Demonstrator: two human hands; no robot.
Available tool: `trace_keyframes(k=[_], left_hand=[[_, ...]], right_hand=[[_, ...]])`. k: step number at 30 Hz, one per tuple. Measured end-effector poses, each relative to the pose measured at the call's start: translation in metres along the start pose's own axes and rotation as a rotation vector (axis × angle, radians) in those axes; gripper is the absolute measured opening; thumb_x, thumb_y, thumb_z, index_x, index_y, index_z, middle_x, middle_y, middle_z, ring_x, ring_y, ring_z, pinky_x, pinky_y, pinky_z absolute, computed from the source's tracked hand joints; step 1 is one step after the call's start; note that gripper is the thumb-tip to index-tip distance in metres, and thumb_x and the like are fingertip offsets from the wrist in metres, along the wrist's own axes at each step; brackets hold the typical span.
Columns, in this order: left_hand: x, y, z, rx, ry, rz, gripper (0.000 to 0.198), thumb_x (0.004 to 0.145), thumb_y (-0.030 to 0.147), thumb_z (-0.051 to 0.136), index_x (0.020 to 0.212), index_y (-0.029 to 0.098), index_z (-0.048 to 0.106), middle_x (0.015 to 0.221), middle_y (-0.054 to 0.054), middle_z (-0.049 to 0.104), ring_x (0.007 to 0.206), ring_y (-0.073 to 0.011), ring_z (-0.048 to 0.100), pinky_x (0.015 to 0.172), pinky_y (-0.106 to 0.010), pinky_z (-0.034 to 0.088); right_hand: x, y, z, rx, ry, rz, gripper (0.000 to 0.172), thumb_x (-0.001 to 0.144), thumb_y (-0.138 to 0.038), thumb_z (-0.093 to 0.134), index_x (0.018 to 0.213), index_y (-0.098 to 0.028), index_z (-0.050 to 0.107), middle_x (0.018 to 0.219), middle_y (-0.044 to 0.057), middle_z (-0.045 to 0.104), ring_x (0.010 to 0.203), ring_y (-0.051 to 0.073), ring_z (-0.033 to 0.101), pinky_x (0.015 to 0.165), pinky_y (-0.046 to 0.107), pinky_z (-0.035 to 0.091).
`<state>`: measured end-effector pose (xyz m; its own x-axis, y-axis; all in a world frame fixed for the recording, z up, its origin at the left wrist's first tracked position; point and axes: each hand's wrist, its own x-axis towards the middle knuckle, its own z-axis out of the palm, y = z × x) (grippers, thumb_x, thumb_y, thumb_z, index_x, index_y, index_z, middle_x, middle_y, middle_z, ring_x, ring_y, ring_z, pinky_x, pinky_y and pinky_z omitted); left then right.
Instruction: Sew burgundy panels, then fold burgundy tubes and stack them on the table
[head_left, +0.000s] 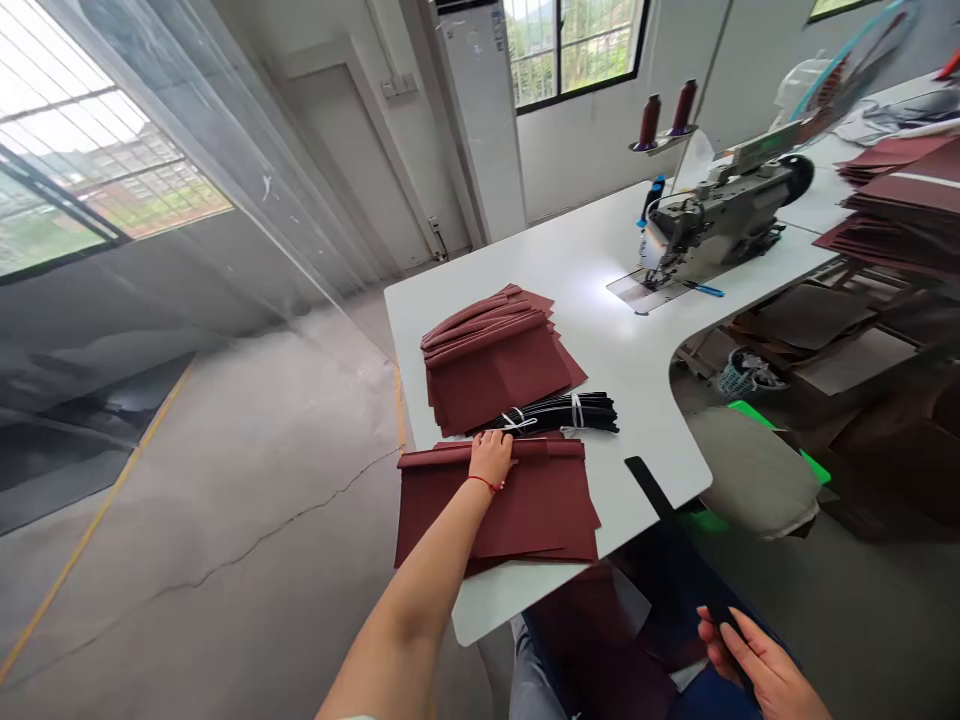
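Note:
My left hand (491, 457) is stretched forward over the near stack of maroon fabric panels (532, 510), its fingers curled over the folded top edge. Just beyond its fingertips lies a bundle of black strips (592, 411) tied with white bands. At the lower right, my right hand (757, 660) pinches a long black strip (651, 488) between thumb and fingers. The strip's far end rests on the table's near edge, and its middle crosses dark cloth on my lap. Behind the bundle sits a second stack of maroon panels (495, 375), folded over at the top.
A sewing machine (720, 215) stands on the white table (607, 360), with thread spools (649, 122) behind it and a blue-handled tool (705, 289) beside its needle plate. More maroon pieces (900, 200) are piled at right. A round cushioned seat (754, 475) sits below the table's curved edge.

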<state>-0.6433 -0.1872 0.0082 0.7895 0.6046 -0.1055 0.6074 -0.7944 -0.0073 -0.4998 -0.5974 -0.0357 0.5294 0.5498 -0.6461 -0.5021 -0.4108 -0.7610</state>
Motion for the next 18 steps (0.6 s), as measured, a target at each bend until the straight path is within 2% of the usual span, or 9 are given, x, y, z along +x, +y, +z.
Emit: trace_keyframes(k=[2, 4, 6, 8, 10, 13, 18], left_hand=[[0.004, -0.002, -0.008, 0.012, 0.005, 0.030, 0.029, 0.088, 0.016, 0.052, 0.117, 0.014, 0.059, 0.107, -0.017, 0.061, 0.107, -0.0312, 0.053, 0.098, -0.051, 0.037], [-0.008, -0.003, -0.024, 0.006, 0.008, 0.095, 0.037, 0.091, 0.010, 0.042, 0.125, 0.013, 0.055, 0.107, -0.016, 0.062, 0.105, -0.0280, 0.056, 0.096, -0.046, 0.040], [-0.035, -0.002, -0.045, -0.013, -0.012, 0.178, 0.045, 0.091, 0.010, 0.040, 0.134, 0.016, 0.048, 0.104, -0.012, 0.064, 0.100, -0.0239, 0.059, 0.092, -0.039, 0.044], [-0.069, 0.005, -0.068, -0.072, -0.047, 0.279, 0.046, 0.092, 0.020, 0.045, 0.138, 0.020, 0.045, 0.100, -0.008, 0.066, 0.094, -0.0217, 0.062, 0.086, -0.034, 0.047], [-0.101, 0.015, -0.092, -0.193, -0.072, 0.361, 0.044, 0.093, 0.031, 0.046, 0.137, 0.023, 0.046, 0.103, -0.006, 0.068, 0.093, -0.0214, 0.063, 0.083, -0.033, 0.047], [-0.135, 0.031, -0.121, -0.411, -0.094, 0.400, 0.041, 0.096, 0.038, 0.035, 0.129, 0.023, 0.054, 0.107, -0.005, 0.069, 0.092, -0.0206, 0.065, 0.081, -0.031, 0.047], [-0.160, 0.051, -0.146, -0.507, -0.102, 0.394, 0.046, 0.096, 0.043, 0.028, 0.125, 0.022, 0.058, 0.104, -0.005, 0.071, 0.088, -0.0206, 0.066, 0.076, -0.030, 0.047]], right_hand=[[-0.012, -0.004, -0.003, -0.062, 0.034, -0.058, 0.057, 0.077, -0.066, 0.061, 0.115, -0.024, 0.065, 0.094, 0.006, 0.071, 0.089, 0.024, 0.068, 0.077, 0.032, 0.057], [-0.027, -0.009, -0.009, -0.150, 0.075, -0.109, 0.059, 0.081, -0.068, 0.055, 0.121, -0.026, 0.062, 0.114, 0.007, 0.068, 0.109, 0.026, 0.062, 0.090, 0.034, 0.052], [-0.044, -0.016, -0.014, -0.269, 0.111, -0.198, 0.054, 0.085, -0.066, 0.047, 0.122, -0.030, 0.063, 0.131, 0.005, 0.060, 0.126, 0.029, 0.049, 0.103, 0.040, 0.042], [-0.061, -0.024, -0.019, -0.409, 0.142, -0.316, 0.049, 0.090, -0.062, 0.042, 0.121, -0.032, 0.064, 0.133, 0.003, 0.059, 0.131, 0.030, 0.043, 0.107, 0.047, 0.036], [-0.074, -0.032, -0.025, -0.524, 0.139, -0.425, 0.045, 0.092, -0.058, 0.040, 0.121, -0.034, 0.064, 0.131, 0.002, 0.060, 0.132, 0.032, 0.041, 0.106, 0.049, 0.037], [-0.085, -0.037, -0.040, -0.634, 0.137, -0.529, 0.042, 0.092, -0.054, 0.040, 0.122, -0.035, 0.063, 0.130, 0.001, 0.061, 0.130, 0.033, 0.044, 0.100, 0.048, 0.044], [-0.093, -0.035, -0.063, -0.696, 0.164, -0.599, 0.042, 0.091, -0.053, 0.041, 0.121, -0.035, 0.064, 0.130, 0.002, 0.060, 0.126, 0.033, 0.049, 0.094, 0.046, 0.050]])
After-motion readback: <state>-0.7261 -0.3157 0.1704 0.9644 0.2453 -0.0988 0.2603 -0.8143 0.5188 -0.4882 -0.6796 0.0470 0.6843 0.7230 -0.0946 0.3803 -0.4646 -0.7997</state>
